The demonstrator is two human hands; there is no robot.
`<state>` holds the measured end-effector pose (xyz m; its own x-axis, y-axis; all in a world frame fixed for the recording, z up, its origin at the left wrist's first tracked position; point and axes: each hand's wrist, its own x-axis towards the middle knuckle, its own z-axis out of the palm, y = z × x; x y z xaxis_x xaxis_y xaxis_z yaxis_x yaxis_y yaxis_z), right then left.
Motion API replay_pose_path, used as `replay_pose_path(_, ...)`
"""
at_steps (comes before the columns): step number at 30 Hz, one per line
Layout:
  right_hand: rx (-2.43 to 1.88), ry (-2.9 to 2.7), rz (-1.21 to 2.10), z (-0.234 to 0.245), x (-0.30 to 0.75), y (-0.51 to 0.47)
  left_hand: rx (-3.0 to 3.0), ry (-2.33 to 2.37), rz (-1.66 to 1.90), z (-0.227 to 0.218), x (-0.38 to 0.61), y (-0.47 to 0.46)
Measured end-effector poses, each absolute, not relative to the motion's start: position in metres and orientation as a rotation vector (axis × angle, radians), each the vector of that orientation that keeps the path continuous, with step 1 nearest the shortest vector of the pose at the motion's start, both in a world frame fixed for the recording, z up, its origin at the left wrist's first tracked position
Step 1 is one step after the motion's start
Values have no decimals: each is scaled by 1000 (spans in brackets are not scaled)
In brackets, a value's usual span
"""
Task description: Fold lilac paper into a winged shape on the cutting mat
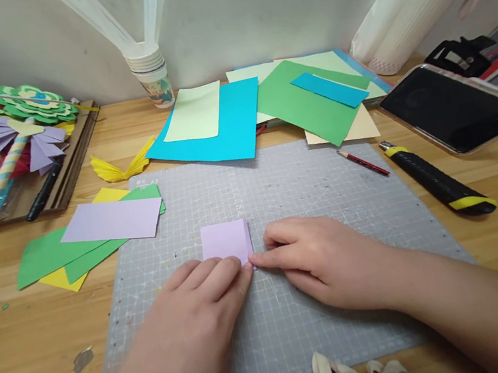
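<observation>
A small folded lilac paper (224,240) lies on the grey cutting mat (279,194), near its middle. My left hand (206,300) rests flat on the paper's near edge, fingers stretched out and pressing it down. My right hand (319,257) comes in from the right, its fingers curled and its fingertip pressing the paper's near right corner. Neither hand lifts the paper off the mat.
Left of the mat lie lilac, green and yellow sheets (94,239). Behind it are blue and green sheets (237,118), a paper cup (155,77) and a yellow folded piece (122,164). A pencil (363,163), a utility knife (439,185) and a phone (451,106) sit at the right.
</observation>
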<state>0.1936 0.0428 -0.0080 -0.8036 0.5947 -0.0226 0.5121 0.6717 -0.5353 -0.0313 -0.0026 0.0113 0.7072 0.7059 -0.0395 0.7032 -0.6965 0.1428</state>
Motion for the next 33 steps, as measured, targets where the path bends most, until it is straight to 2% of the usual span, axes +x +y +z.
replay_pose_path(14,-930,-2725,800,-10,195,43,2898,1076,-16,6,-35,-5)
replay_pose_path(26,-882,-2696,616,-17,179,47,2772,1094,-99,9,-29,-4)
replay_pose_path(33,-860,-2605,783,-22,196,57,2736,1125,-82,8,-30,-4)
